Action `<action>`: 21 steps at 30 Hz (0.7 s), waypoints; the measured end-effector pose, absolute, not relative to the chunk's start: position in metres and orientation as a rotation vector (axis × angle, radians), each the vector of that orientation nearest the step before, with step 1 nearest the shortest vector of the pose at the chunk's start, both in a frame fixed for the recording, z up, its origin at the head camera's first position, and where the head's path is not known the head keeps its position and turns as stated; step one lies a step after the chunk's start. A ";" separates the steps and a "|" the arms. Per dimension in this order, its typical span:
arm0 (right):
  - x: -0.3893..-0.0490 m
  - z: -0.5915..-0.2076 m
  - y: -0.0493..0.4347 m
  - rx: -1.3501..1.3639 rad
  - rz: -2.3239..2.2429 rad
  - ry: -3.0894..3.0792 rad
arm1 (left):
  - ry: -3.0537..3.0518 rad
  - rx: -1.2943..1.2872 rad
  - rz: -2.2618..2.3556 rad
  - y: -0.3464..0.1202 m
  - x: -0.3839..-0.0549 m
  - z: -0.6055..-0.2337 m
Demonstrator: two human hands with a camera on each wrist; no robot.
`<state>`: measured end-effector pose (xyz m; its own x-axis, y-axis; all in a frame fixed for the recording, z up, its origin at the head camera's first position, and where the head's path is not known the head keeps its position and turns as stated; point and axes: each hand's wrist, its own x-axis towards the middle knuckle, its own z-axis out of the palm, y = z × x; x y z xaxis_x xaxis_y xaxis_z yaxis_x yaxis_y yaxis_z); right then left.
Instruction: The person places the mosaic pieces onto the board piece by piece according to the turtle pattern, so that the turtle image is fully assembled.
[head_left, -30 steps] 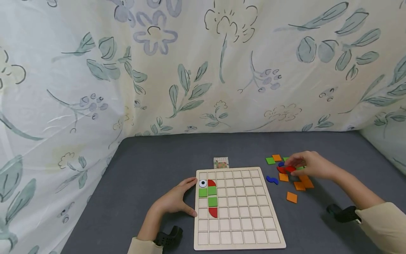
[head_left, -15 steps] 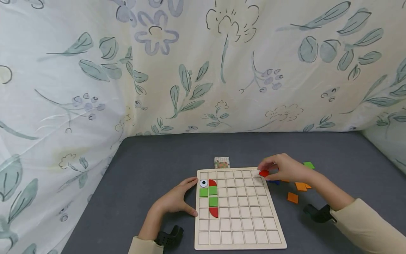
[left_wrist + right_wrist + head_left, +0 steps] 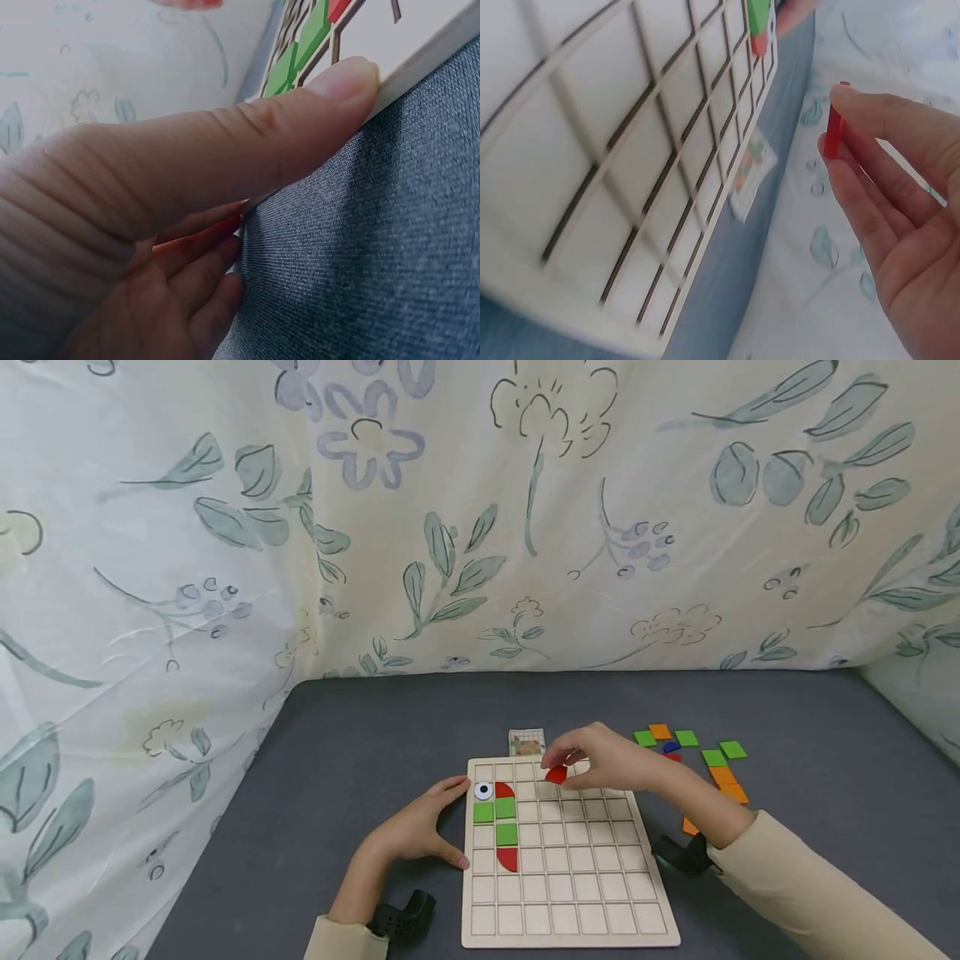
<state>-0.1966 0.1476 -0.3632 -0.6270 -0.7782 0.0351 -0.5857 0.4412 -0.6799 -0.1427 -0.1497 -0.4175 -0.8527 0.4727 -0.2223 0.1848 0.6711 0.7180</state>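
Observation:
A wooden grid board [image 3: 570,940] lies on the dark table, with green square tiles [image 3: 506,834], red quarter-round tiles [image 3: 507,859] and an eye tile [image 3: 483,791] in its left columns. My left hand [image 3: 420,827] rests along the board's left edge, thumb and fingers spread. In the left wrist view its straight thumb [image 3: 300,112] touches the board's rim. Over the board's upper part, my right hand [image 3: 600,758] pinches a red tile with a curved edge [image 3: 556,775]. The right wrist view shows this red tile [image 3: 834,127] edge-on between thumb and fingertips, apart from the board.
Loose tiles lie right of the board: orange squares [image 3: 723,775], green squares [image 3: 733,749] and a blue piece [image 3: 671,747], some hidden by the right arm. A small printed card [image 3: 527,742] lies behind the board. A floral cloth [image 3: 450,527] hangs at the table's back.
My right hand has left the loose tiles with a red tile and moved left over the board. The left hand has stayed at the board's edge.

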 end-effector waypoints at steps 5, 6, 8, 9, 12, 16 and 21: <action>-0.196 -0.365 0.128 -1.202 -0.947 2.368 | 2.495 0.517 1.008 -0.149 -0.141 -0.416; -0.196 -0.366 0.125 -1.222 -0.937 2.367 | 2.495 0.516 1.009 -0.149 -0.141 -0.415; -0.196 -0.370 0.121 -1.255 -0.912 2.371 | 2.495 0.513 1.014 -0.148 -0.140 -0.414; -0.196 -0.372 0.119 -1.268 -0.898 2.373 | 2.494 0.509 1.018 -0.148 -0.140 -0.414; -0.195 -0.378 0.115 -1.293 -0.860 2.369 | 2.489 0.505 1.024 -0.147 -0.140 -0.414; -0.194 -0.384 0.110 -1.282 -0.818 2.349 | 2.492 0.506 1.018 -0.146 -0.139 -0.414; -0.193 -0.389 0.107 -1.287 -0.782 2.337 | 2.498 0.509 1.012 -0.146 -0.140 -0.414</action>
